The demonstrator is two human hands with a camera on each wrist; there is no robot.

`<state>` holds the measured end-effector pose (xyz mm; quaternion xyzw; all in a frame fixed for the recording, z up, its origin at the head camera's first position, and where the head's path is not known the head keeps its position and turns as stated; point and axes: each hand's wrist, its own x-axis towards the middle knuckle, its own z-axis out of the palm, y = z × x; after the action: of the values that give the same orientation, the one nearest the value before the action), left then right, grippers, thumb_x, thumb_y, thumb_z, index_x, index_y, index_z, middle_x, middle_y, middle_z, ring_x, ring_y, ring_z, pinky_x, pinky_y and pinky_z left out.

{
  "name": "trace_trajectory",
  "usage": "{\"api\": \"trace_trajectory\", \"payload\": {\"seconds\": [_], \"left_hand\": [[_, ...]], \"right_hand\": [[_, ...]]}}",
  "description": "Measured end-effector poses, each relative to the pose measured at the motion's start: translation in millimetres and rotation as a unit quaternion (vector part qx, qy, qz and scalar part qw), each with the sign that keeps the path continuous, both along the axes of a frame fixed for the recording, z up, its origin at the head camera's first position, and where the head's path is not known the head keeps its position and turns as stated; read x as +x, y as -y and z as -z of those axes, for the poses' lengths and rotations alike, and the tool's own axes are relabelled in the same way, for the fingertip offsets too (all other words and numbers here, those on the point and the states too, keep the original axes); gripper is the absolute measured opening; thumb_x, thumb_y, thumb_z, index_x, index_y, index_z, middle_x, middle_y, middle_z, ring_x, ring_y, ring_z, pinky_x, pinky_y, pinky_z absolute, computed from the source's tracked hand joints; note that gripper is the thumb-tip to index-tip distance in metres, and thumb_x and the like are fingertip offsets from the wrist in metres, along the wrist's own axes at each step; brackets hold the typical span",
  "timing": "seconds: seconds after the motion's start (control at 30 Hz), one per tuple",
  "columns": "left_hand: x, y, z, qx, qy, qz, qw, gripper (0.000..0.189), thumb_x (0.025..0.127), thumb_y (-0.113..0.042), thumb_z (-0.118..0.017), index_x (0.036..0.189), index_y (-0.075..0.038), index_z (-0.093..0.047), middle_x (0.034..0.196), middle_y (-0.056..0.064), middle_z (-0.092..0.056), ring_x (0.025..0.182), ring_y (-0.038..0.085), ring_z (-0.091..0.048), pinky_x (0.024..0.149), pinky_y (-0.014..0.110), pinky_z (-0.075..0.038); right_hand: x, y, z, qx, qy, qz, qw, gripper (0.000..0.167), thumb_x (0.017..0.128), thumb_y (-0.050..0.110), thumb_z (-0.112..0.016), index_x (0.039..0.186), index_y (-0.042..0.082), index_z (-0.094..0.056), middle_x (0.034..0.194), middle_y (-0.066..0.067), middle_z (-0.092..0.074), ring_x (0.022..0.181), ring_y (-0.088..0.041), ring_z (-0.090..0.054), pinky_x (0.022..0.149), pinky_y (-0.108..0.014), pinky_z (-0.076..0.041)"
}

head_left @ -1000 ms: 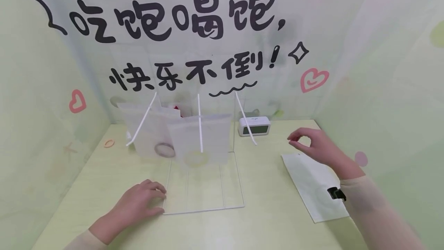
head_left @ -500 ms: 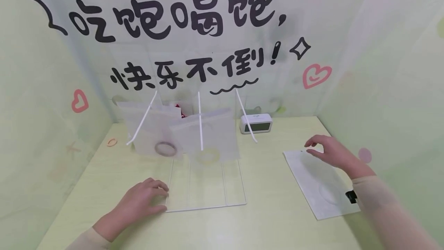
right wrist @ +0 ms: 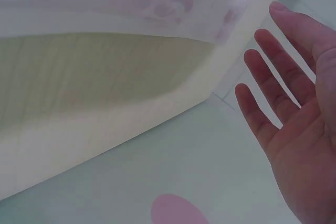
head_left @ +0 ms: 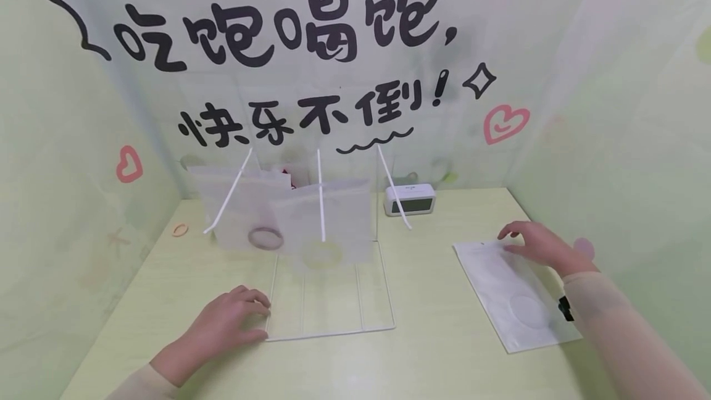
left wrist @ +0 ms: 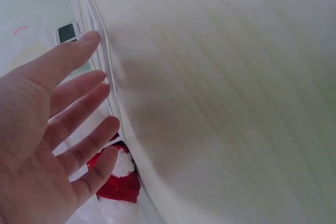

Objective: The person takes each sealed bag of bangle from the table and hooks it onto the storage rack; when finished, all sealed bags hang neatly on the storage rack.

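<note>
A white wire rack (head_left: 320, 168) with three hook arms stands mid-table. My left hand (head_left: 222, 326) rests at the front left corner of its base, its fingers fairly straight in the left wrist view. A translucent zip bag (head_left: 230, 208) with a purplish ring inside hangs at the left hook; another bag (head_left: 347, 215) with a yellow ring hangs at the middle one. The right hook bears nothing. On the right lies a flat white pouch (head_left: 489, 289) showing a round outline. My right hand (head_left: 547, 250), holding nothing, hovers over its far end with loosely bent, parted fingers.
A white digital clock (head_left: 410, 200) stands at the back behind the right hook. An orange ring (head_left: 180, 229) lies at the table's left. Something red with white fluff (left wrist: 119, 182) is behind the rack. Printed curtains enclose the table on three sides.
My right hand has moved rightward and down over the pouch, its thumb and fingertips parting. The middle bag has swung right and back. My left hand has stayed at the rack's corner.
</note>
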<state>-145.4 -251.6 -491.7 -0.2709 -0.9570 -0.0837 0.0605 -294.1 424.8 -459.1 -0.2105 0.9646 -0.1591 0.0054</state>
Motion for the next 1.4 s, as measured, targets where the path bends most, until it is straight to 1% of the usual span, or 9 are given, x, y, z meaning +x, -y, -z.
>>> {"api": "trace_trajectory", "payload": {"seconds": [0.23,0.37,0.63,0.8,1.1,1.27,1.4], "left_hand": [[-0.1,0.0,-1.8,-0.002,-0.015,0.002,0.9999,0.031,0.072,-0.041,-0.089,0.097,-0.025,-0.080,0.112,-0.013,-0.072,0.099,0.014,-0.063,0.078,0.036,-0.060],[-0.7,0.2,-1.9,-0.003,-0.014,0.006,0.9999,0.031,0.072,-0.041,-0.089,0.097,-0.024,-0.080,0.112,-0.013,-0.072,0.099,0.013,-0.063,0.078,0.035,-0.059],[-2.1,-2.0,-0.1,0.006,-0.012,0.014,0.9998,0.031,0.072,-0.040,-0.089,0.097,-0.024,-0.080,0.112,-0.012,-0.073,0.098,0.013,-0.063,0.078,0.034,-0.060],[-1.9,-2.5,1.1,0.007,-0.017,0.014,0.9997,0.031,0.072,-0.041,-0.090,0.097,-0.024,-0.080,0.112,-0.012,-0.073,0.098,0.012,-0.063,0.078,0.034,-0.060],[0.1,-1.9,3.6,0.008,-0.019,0.010,0.9997,0.032,0.071,-0.041,-0.090,0.097,-0.024,-0.080,0.112,-0.013,-0.073,0.099,0.012,-0.063,0.078,0.035,-0.060],[0.7,-2.1,4.0,0.011,-0.023,0.008,0.9997,0.032,0.071,-0.041,-0.090,0.097,-0.024,-0.080,0.112,-0.014,-0.072,0.099,0.011,-0.063,0.078,0.033,-0.060],[0.6,-2.4,2.7,0.016,-0.022,0.013,0.9995,0.032,0.072,-0.039,-0.090,0.097,-0.024,-0.080,0.112,-0.014,-0.072,0.098,0.013,-0.063,0.077,0.033,-0.060]], "right_hand": [[-8.0,-10.8,8.8,-0.011,0.024,0.012,0.9996,0.025,0.088,0.013,-0.081,0.112,0.011,-0.074,0.112,-0.008,-0.073,0.106,-0.033,-0.065,0.093,-0.053,-0.052],[-11.3,-14.2,12.6,-0.022,0.039,0.022,0.9988,0.028,0.087,0.015,-0.082,0.113,0.010,-0.073,0.113,-0.008,-0.073,0.106,-0.032,-0.064,0.093,-0.053,-0.052],[-18.5,-17.2,19.7,-0.023,0.032,0.033,0.9987,0.029,0.087,0.014,-0.083,0.114,0.010,-0.073,0.112,-0.008,-0.073,0.104,-0.030,-0.063,0.091,-0.049,-0.053],[-17.3,-14.6,18.9,-0.028,0.034,0.041,0.9982,0.032,0.086,0.012,-0.082,0.116,0.007,-0.073,0.112,-0.009,-0.071,0.105,-0.030,-0.061,0.092,-0.051,-0.052],[-14.4,-13.6,16.4,-0.012,0.003,0.034,0.9994,0.026,0.085,0.010,-0.083,0.109,0.003,-0.074,0.101,-0.010,-0.068,0.096,-0.030,-0.061,0.088,-0.052,-0.054],[-10.9,-16.2,14.8,-0.004,-0.009,0.037,0.9993,0.023,0.086,0.011,-0.083,0.105,0.004,-0.074,0.096,-0.007,-0.067,0.092,-0.027,-0.061,0.085,-0.050,-0.054],[-8.8,-18.1,14.4,-0.005,-0.024,0.039,0.9989,0.015,0.088,0.013,-0.081,0.100,0.007,-0.075,0.094,-0.004,-0.067,0.091,-0.025,-0.062,0.084,-0.049,-0.055]]}}
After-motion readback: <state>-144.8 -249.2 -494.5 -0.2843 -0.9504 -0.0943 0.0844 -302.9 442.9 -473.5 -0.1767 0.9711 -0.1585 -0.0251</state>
